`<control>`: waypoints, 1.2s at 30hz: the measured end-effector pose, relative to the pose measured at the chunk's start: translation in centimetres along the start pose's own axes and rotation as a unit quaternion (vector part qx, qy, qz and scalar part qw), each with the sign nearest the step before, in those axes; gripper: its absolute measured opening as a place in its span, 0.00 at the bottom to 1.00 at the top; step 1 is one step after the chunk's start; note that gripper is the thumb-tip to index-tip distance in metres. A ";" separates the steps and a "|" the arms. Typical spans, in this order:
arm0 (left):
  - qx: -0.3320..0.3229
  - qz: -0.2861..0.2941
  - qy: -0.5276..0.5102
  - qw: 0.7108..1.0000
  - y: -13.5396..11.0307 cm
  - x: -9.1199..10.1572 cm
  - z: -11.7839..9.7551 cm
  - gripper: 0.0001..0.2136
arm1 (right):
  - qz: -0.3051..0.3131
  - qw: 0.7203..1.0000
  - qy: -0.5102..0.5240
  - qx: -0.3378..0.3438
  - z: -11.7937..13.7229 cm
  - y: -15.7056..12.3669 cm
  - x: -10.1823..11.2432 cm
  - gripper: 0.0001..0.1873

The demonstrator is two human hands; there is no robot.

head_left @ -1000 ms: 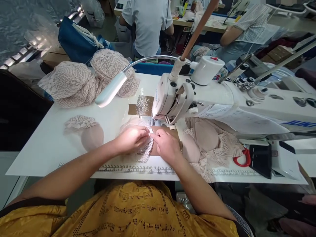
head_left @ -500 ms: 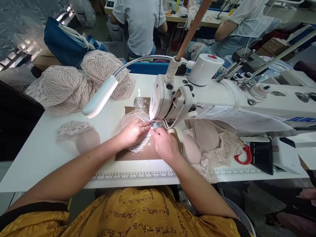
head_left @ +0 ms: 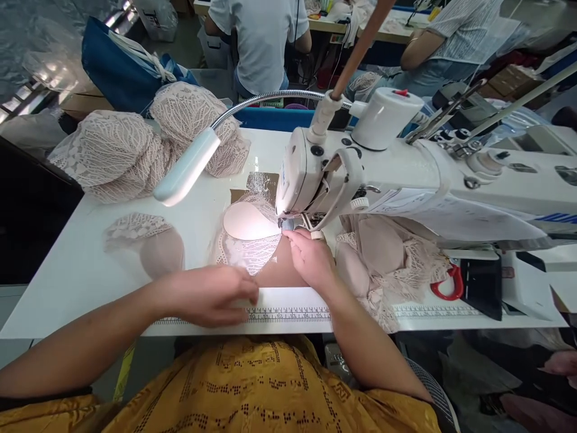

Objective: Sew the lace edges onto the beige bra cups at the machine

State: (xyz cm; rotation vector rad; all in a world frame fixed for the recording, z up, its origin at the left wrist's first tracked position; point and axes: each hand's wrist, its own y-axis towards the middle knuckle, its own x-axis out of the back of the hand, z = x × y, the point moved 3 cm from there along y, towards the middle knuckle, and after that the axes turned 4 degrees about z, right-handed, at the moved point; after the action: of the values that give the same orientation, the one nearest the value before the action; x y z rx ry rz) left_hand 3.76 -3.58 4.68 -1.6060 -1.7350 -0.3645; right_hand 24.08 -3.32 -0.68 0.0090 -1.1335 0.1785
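A pale bra cup point(head_left: 247, 221) with a lace piece point(head_left: 252, 254) lies on the sewing machine's bed, its narrow tip by the needle and presser foot point(head_left: 281, 222). At that tip, the fingertips of my right hand point(head_left: 313, 255) are closed on the edge of the cup. My left hand point(head_left: 216, 294) is off the work, over the table's front near the printed ruler point(head_left: 288, 316). Its fingers are loosely bent, a little blurred and apart, with nothing seen in them. The white sewing machine point(head_left: 302, 168) stands just behind my right hand.
Lace cups point(head_left: 112, 150) are heaped at the back left, and a single cup point(head_left: 162, 252) lies left. More cups point(head_left: 383, 246) and red-handled scissors point(head_left: 451, 284) lie right. A lamp point(head_left: 189, 165) hangs over the work. Two people sit beyond the table.
My left hand has let go of the fabric by the needle and moved toward me and left, uncovering the cup. My right hand stays by the presser foot.
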 end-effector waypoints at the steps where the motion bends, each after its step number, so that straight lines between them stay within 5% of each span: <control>1: -0.015 0.025 -0.030 0.999 -0.4 0.3 -0.7 0.09 | -0.005 1.000 0.007 0.000 -0.1 0.0 0.0 0.23; 3: -0.033 0.018 -0.057 0.998 -0.1 1.0 -1.2 0.08 | -0.014 1.000 0.008 0.008 0.0 0.0 -0.1 0.23; 5: -0.022 -0.062 -0.018 0.998 1.2 1.9 -0.4 0.09 | -0.010 1.000 -0.012 0.027 0.2 0.1 -0.3 0.24; 10: -0.005 -0.281 0.170 0.945 5.6 1.9 5.1 0.15 | 0.022 0.992 -0.114 0.054 0.7 0.2 -0.9 0.22; 15: -0.021 -0.316 0.183 0.931 6.8 0.6 8.9 0.16 | 0.027 0.987 -0.146 0.058 0.8 0.2 -1.1 0.24; 36: 0.069 -0.311 0.261 0.911 6.4 1.1 8.7 0.20 | -0.017 0.995 -0.091 0.038 0.7 0.2 -1.2 0.23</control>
State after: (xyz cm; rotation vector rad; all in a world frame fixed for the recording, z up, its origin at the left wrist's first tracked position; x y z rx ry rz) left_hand 7.15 4.00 -2.30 -0.7171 -1.7431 -0.8661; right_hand 22.92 -3.37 -1.48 0.1145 -1.3076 0.1924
